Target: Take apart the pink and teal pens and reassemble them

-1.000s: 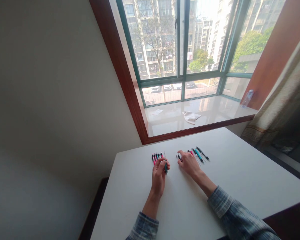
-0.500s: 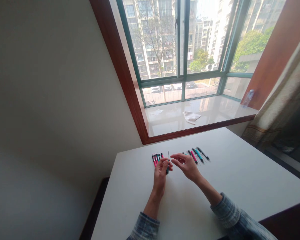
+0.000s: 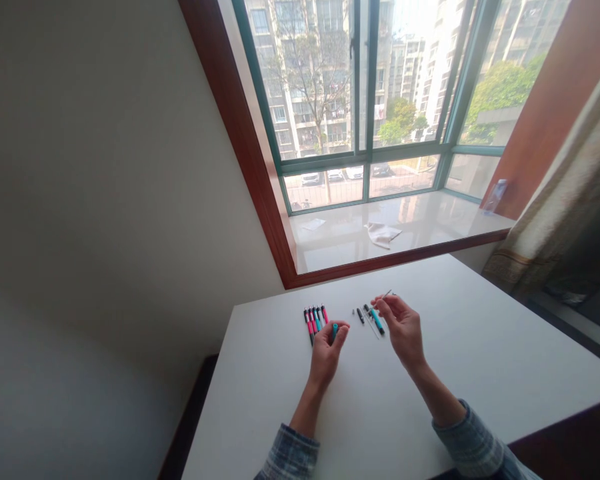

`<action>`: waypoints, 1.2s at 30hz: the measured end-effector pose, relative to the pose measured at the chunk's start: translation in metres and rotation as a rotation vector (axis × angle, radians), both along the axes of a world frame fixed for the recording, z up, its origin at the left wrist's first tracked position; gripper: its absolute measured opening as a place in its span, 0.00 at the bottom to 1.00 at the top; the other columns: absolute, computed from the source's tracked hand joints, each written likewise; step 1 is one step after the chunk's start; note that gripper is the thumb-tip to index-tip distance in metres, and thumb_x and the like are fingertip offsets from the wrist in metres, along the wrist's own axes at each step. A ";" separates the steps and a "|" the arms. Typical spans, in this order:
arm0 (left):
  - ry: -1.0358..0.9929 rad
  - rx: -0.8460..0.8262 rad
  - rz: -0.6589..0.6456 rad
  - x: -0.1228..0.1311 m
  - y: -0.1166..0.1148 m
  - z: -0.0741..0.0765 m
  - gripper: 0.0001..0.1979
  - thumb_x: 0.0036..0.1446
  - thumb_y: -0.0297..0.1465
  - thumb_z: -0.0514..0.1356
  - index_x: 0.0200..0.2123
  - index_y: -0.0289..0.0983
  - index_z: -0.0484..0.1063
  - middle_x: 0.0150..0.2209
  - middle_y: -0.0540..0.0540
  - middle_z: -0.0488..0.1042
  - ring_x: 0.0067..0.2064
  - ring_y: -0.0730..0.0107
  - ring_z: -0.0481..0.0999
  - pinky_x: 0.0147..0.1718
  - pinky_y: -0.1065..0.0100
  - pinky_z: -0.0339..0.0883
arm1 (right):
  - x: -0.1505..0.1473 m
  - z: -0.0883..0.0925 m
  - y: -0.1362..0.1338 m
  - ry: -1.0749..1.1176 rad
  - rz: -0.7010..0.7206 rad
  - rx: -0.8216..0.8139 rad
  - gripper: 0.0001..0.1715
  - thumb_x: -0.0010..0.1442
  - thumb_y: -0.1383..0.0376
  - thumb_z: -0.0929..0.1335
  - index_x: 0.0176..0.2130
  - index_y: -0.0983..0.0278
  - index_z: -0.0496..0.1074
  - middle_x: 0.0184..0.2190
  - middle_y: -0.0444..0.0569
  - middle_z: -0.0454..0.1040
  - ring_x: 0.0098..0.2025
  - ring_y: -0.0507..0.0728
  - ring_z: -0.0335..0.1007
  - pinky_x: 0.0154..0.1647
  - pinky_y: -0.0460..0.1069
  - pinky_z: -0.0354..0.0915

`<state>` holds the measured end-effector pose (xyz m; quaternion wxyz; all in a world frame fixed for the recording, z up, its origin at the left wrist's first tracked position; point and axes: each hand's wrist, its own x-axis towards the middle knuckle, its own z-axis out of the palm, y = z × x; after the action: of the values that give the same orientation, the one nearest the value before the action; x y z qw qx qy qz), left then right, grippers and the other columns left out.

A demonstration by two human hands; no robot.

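Note:
My left hand (image 3: pixel 327 348) is closed around a teal pen barrel (image 3: pixel 335 329), whose open-looking end points up. My right hand (image 3: pixel 404 328) pinches a thin pen refill (image 3: pixel 387 293) between thumb and fingertips, tilted above the table. Below those fingertips lie a teal and black pen (image 3: pixel 379 323), a thin pale rod (image 3: pixel 371 325) and a short black pen part (image 3: pixel 361 316). A tiny grey piece (image 3: pixel 353 311) sits just left of them. Things behind the right hand are hidden.
Several pink, teal and black pens (image 3: pixel 309 319) lie side by side beyond my left hand on the white table (image 3: pixel 260 387). The wall (image 3: pixel 130 200) runs along the left. A cloth (image 3: pixel 383 235) and a plastic bottle (image 3: pixel 495 197) are on the windowsill.
The refill that stuck up from the barrel in my left hand is out. My right hand, open before, has moved right and pinches a refill over the parts. The left hand has barely moved.

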<state>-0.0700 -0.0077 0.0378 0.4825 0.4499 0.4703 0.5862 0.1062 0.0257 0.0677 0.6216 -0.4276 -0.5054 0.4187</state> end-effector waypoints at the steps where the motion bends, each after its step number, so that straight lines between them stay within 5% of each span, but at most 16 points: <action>1: 0.013 -0.007 0.015 -0.001 0.000 0.000 0.18 0.52 0.44 0.71 0.35 0.34 0.81 0.24 0.51 0.68 0.25 0.75 0.60 0.24 0.72 0.53 | 0.002 -0.002 -0.004 -0.047 0.026 -0.007 0.19 0.63 0.50 0.71 0.40 0.63 0.77 0.39 0.53 0.82 0.42 0.61 0.79 0.48 0.56 0.74; 7: 0.100 -0.023 -0.044 -0.001 -0.002 -0.002 0.19 0.52 0.44 0.71 0.39 0.34 0.83 0.24 0.49 0.72 0.24 0.76 0.61 0.24 0.72 0.54 | -0.006 -0.020 -0.034 -0.372 0.212 0.008 0.15 0.64 0.52 0.70 0.39 0.59 0.82 0.35 0.49 0.83 0.37 0.60 0.79 0.44 0.53 0.73; 20: 0.080 0.003 -0.173 0.000 -0.005 0.004 0.19 0.53 0.45 0.71 0.32 0.34 0.78 0.21 0.53 0.64 0.22 0.78 0.56 0.22 0.72 0.49 | -0.008 -0.033 -0.040 -0.377 0.239 -0.067 0.15 0.62 0.52 0.71 0.41 0.59 0.81 0.34 0.48 0.83 0.35 0.59 0.79 0.42 0.51 0.73; 27: -0.007 -0.021 -0.043 0.004 -0.002 -0.001 0.21 0.53 0.46 0.71 0.32 0.32 0.75 0.22 0.55 0.62 0.22 0.81 0.55 0.21 0.75 0.48 | -0.005 -0.037 -0.060 -0.380 0.229 -0.074 0.10 0.63 0.57 0.70 0.41 0.61 0.76 0.32 0.46 0.81 0.34 0.57 0.78 0.41 0.49 0.72; 32: -0.140 -0.021 0.232 -0.002 0.001 0.010 0.23 0.49 0.46 0.73 0.37 0.32 0.78 0.25 0.53 0.68 0.22 0.81 0.57 0.21 0.76 0.51 | 0.012 -0.032 -0.063 -0.594 0.218 -0.041 0.05 0.63 0.63 0.68 0.38 0.60 0.75 0.30 0.44 0.78 0.32 0.55 0.75 0.38 0.48 0.68; 36: -0.181 0.001 0.286 -0.004 0.001 0.015 0.21 0.49 0.45 0.73 0.36 0.33 0.78 0.22 0.56 0.63 0.22 0.81 0.56 0.21 0.76 0.50 | 0.015 -0.031 -0.050 -0.802 0.196 -0.026 0.07 0.63 0.66 0.66 0.41 0.59 0.74 0.29 0.43 0.76 0.30 0.55 0.74 0.36 0.49 0.65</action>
<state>-0.0736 -0.0064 0.0524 0.4342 0.3241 0.4840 0.6872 0.1207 -0.0239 0.0365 0.3271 -0.5146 -0.7406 0.2822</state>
